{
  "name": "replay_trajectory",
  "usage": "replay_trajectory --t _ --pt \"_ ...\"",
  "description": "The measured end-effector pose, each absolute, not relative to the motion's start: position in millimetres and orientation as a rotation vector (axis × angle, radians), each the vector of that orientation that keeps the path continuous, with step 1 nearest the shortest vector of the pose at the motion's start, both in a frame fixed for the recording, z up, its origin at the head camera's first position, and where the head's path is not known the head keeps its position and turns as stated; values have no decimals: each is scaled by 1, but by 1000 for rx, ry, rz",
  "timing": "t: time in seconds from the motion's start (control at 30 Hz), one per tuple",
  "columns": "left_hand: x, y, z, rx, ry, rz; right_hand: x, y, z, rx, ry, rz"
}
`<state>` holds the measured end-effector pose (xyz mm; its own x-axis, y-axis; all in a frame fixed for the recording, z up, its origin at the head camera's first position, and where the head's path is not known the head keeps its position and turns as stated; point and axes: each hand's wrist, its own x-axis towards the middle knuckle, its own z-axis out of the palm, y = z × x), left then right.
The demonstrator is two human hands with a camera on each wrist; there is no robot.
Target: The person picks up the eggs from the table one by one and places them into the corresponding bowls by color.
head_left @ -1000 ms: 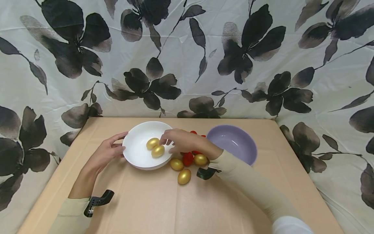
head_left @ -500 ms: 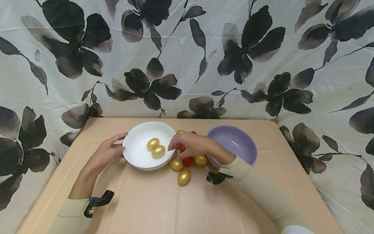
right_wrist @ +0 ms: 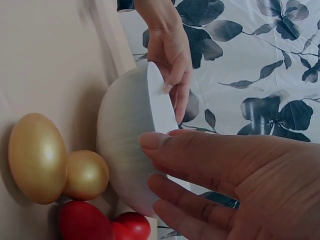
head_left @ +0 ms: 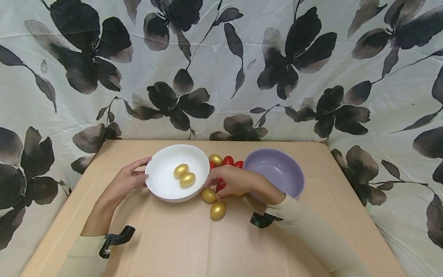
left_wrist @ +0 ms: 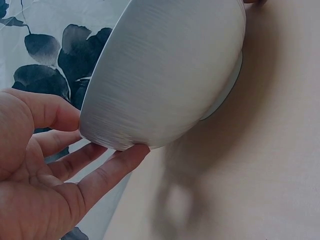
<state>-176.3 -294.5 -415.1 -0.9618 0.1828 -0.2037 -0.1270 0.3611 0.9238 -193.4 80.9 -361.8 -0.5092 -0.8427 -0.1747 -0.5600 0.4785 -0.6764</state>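
Observation:
My left hand [head_left: 126, 181] holds the left side of a white bowl [head_left: 162, 161], thumb at the rim and fingers against its outer wall in the left wrist view. Inside the bowl lie two gold eggs [head_left: 187, 179]. At its right side is my right hand [head_left: 232, 179], its thumb and fingers apart with nothing held between them in the right wrist view; whether it touches the bowl I cannot tell. Beneath and around that hand are red egg-shaped pieces [head_left: 228, 160] and more gold eggs [head_left: 218, 210], some partly hidden by it.
A purple bowl [head_left: 277, 165] with nothing visible inside stands right of the eggs, partly behind my right forearm. The table [head_left: 173, 242] has a tan cover. Behind it hangs a white cloth [head_left: 225, 57] with dark flowers.
My right hand has drawn back from over the white bowl, rightward and toward me, uncovering some red and gold eggs behind it. The left hand and bowl look the same.

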Motion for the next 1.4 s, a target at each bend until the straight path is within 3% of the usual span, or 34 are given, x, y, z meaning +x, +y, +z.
replay_trajectory --t 0.6,1.4 --pt "-176 -294 -415 51 2354 1639 -177 93 -382 -1064 2188 -821" --pt "-176 -294 -416 68 2349 1669 -169 95 -405 -1145 2194 -762"
